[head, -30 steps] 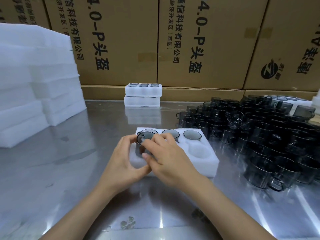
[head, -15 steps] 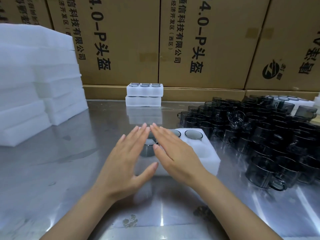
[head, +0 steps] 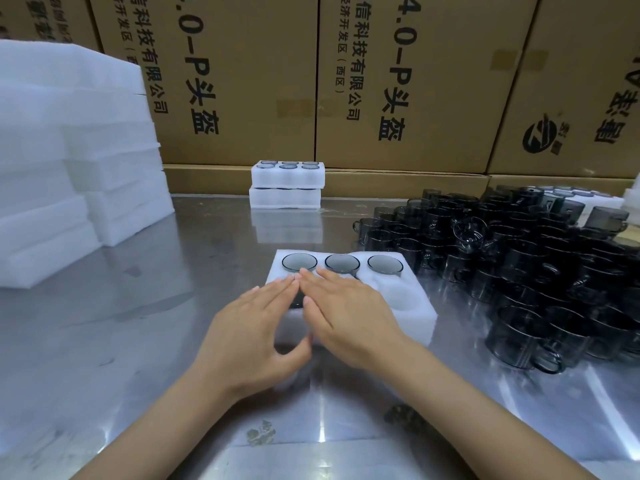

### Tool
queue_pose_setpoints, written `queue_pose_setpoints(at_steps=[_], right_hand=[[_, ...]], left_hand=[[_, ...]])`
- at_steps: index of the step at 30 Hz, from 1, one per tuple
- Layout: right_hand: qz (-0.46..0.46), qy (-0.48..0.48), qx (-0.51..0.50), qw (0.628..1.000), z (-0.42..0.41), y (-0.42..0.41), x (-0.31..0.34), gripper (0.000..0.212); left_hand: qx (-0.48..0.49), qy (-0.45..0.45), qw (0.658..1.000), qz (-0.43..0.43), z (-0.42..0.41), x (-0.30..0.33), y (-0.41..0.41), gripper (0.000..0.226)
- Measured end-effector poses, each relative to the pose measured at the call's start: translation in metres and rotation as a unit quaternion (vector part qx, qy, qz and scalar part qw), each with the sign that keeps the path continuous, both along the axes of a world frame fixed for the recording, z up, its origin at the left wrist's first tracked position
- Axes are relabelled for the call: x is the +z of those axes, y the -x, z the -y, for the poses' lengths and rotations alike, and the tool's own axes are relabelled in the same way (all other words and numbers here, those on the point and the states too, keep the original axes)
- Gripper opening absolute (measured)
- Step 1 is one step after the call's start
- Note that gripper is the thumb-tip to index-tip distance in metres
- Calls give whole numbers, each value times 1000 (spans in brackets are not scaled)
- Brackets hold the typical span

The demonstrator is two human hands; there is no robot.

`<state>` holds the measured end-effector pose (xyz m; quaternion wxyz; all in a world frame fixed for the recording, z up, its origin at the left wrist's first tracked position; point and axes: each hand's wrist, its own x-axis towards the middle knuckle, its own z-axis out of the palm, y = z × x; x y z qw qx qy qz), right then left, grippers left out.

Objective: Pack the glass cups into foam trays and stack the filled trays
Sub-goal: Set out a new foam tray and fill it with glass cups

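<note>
Cup (head: 297,301) is pressed into foam tray (head: 412,306) by flat, straight fingers (head: 277,289) of both hands, for seating.

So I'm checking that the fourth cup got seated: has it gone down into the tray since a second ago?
Yes. The cup sank down into the foam tray; both flat hands cover it now.

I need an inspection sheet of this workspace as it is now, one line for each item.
Surface: steel table, shiny, scuffed.
Job's things: foam tray, three cups seated in the far row; loose cups on the right; filled trays, two high; foam stack on the left.
Clutter: nothing seen.
Grippers: left hand and right hand flat over the tray's near row.
Cables: nothing seen.
Surroundings: cartons behind.
</note>
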<state>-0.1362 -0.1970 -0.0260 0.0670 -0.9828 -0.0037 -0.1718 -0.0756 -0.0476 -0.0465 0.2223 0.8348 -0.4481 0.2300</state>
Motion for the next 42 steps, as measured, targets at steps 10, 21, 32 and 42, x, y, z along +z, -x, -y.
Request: queue_pose_setpoints(at_steps=[10,21,32,42], right_hand=[[81,-27,-19,996,0,5,-3,43],[85,-96,-445,886,56,42,3,42],[77,-109,-425,895,61,44,7,35],[63,-79,-465,880,76,63,6,34]], left_hand=[[-5,13,1000,9,1,-8,-2,63],[16,-17,995,95,28,-3,5,49],[84,-25,992,89,42,0,6,47],[119,-62,987,86,56,8,3,50]])
